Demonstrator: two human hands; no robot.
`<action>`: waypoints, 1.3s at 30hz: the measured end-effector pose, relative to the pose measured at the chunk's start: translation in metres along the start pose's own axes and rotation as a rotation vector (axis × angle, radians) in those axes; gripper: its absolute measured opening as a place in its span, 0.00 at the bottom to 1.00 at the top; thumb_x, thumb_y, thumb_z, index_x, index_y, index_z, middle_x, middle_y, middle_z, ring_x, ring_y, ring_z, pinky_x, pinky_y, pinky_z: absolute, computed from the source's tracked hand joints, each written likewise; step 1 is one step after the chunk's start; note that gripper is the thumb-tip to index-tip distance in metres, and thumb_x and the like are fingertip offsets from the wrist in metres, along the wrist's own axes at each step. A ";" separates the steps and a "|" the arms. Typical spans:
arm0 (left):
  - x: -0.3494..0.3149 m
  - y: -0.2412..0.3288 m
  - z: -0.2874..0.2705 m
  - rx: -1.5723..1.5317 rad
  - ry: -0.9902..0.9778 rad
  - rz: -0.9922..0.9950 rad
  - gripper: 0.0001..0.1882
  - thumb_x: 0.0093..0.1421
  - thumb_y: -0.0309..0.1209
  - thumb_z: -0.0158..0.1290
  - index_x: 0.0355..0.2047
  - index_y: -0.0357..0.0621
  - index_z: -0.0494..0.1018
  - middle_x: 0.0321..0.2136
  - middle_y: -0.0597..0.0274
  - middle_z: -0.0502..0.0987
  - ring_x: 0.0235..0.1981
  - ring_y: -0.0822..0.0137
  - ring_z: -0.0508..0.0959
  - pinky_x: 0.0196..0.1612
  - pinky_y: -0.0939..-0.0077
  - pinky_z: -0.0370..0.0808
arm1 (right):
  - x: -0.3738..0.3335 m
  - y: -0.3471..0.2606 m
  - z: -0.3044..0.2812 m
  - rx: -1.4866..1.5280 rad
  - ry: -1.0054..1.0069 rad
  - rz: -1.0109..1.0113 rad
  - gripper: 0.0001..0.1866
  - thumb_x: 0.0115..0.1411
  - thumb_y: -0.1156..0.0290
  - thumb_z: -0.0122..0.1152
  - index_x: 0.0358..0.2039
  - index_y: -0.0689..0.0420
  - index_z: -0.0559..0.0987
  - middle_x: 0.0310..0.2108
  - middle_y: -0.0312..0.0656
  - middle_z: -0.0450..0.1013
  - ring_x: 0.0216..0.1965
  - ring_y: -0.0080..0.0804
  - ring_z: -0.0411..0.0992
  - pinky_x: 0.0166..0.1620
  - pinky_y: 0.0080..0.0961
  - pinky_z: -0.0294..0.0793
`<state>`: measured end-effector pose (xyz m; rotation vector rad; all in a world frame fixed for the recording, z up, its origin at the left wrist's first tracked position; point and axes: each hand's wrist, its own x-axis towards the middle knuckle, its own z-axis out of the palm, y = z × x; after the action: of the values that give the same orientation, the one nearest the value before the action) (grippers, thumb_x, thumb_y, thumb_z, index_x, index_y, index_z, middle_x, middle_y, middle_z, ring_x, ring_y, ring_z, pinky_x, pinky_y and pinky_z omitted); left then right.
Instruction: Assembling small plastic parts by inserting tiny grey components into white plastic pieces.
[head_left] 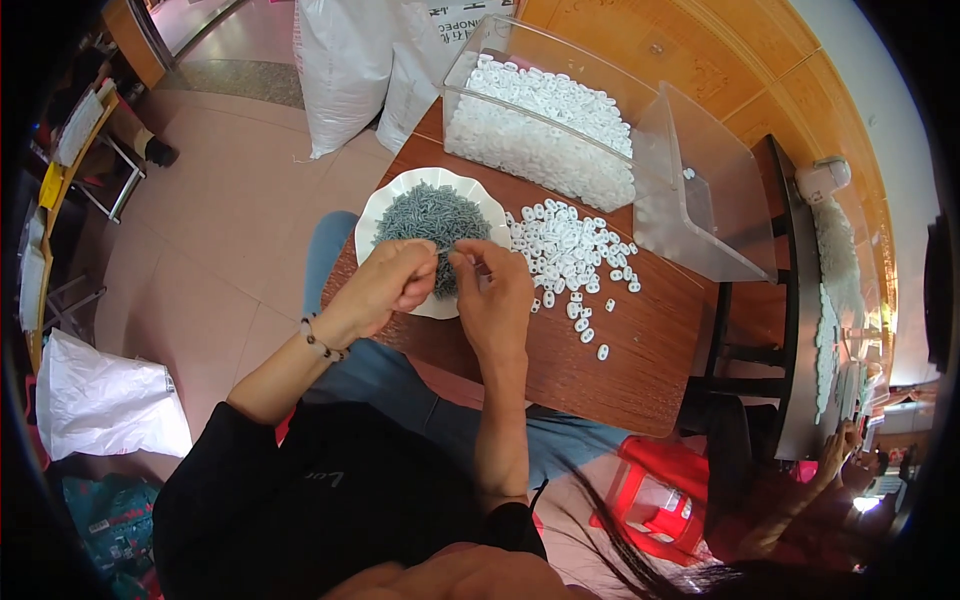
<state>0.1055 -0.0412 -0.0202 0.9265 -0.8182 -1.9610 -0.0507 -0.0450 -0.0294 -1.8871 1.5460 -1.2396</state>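
white plate (368,222), one; grips (398,280) (500,292), two

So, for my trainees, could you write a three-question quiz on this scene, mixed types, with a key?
1. True or false: the white scalloped plate holds a heap of small grey pieces.

2. Multiple choice: what lies loose on the wooden table, to the right of the plate in the picture?
a) red screws
b) white pieces with two holes
c) a folded blue cloth

3. Short answer: on which wrist does the person wear a bracelet?

Key:
1. True.
2. b
3. The left wrist, below the left hand.
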 end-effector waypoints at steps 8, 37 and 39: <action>0.000 -0.003 0.010 0.987 0.222 0.616 0.13 0.66 0.30 0.40 0.25 0.36 0.63 0.15 0.51 0.66 0.17 0.52 0.69 0.22 0.64 0.64 | -0.003 0.005 -0.008 0.418 -0.052 0.245 0.08 0.57 0.70 0.63 0.32 0.62 0.81 0.22 0.32 0.73 0.26 0.16 0.66 0.31 0.16 0.66; -0.004 -0.002 -0.001 -1.092 -0.385 -0.594 0.17 0.64 0.33 0.40 0.16 0.54 0.58 0.09 0.80 0.58 0.09 0.82 0.57 0.12 0.86 0.52 | -0.021 -0.001 0.002 0.570 0.002 -0.021 0.01 0.59 0.78 0.58 0.32 0.61 0.76 0.28 0.32 0.71 0.30 0.15 0.65 0.35 0.13 0.65; -0.007 -0.001 0.004 -0.839 -0.323 -0.453 0.17 0.64 0.34 0.40 0.16 0.53 0.60 0.09 0.79 0.59 0.10 0.83 0.57 0.12 0.86 0.52 | -0.023 -0.003 0.002 0.586 0.009 0.012 0.02 0.60 0.77 0.57 0.32 0.61 0.75 0.28 0.31 0.71 0.30 0.14 0.64 0.35 0.12 0.64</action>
<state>0.1051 -0.0340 -0.0166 0.2960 0.1231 -2.5553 -0.0468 -0.0236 -0.0368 -1.4840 1.0337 -1.4921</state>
